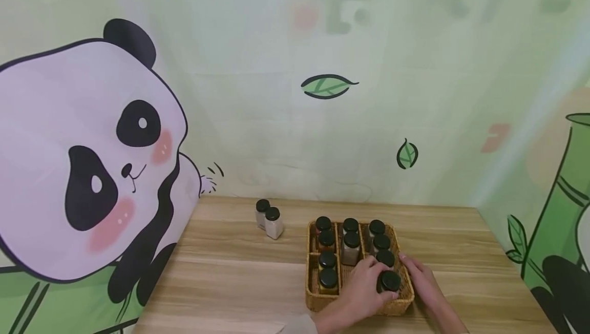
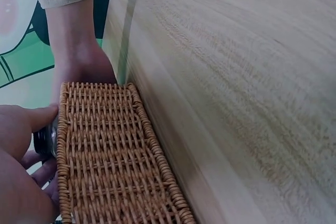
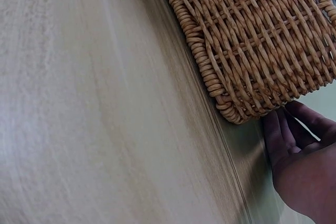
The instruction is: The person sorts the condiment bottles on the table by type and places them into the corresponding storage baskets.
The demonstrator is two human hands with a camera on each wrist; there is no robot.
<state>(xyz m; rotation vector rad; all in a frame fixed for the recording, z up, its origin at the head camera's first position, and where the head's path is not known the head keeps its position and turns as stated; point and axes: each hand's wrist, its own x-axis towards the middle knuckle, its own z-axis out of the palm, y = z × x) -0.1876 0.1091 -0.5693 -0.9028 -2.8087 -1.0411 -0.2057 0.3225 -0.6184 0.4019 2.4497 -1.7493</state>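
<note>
A rectangular wicker basket (image 1: pixel 318 300) with inner dividers stands on the table, holding several spice jars with black lids. My left hand (image 1: pixel 361 285) reaches over its front and grips a spice jar (image 1: pixel 390 280) at the front of the right-hand compartment. In the left wrist view, the left hand (image 2: pixel 21 150) has thumb and fingers around the dark lid (image 2: pixel 44 141) beside the basket's woven wall (image 2: pixel 105 145). Along the basket's right side, my right hand (image 1: pixel 426 283) rests its fingers against the outside. The right wrist view shows that hand (image 3: pixel 307 163) at the wicker wall (image 3: pixel 257 40).
Two spice jars with pale contents, one jar (image 1: pixel 262 213) behind another jar (image 1: pixel 274 224), stand on the wooden table (image 1: pixel 230 272) left of the basket. A printed panda backdrop (image 1: pixel 258 119) rises behind the table's far edge.
</note>
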